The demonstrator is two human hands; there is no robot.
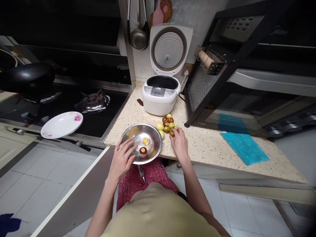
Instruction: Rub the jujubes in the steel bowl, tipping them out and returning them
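A round metal bowl (133, 131) stands at the counter's front edge, with a yellowish fruit (145, 141) and a red-brown fruit (143, 150) inside. My left hand (123, 156) rests over the bowl's left rim, fingers spread and nothing held. To the bowl's right lies a pile of small green, yellow and brown fruits (166, 129). My right hand (180, 143) is at the right side of this pile, its thumb and fingertips closed on a green-brown fruit (172, 133).
An open white rice cooker (159, 103) stands behind the fruits. At right are a black oven (242, 102) and a blue cloth (245, 148). A flowered plate (61, 125) sits on the stove's front edge at left, below a black wok (27, 77). A cabinet door (74, 194) hangs open.
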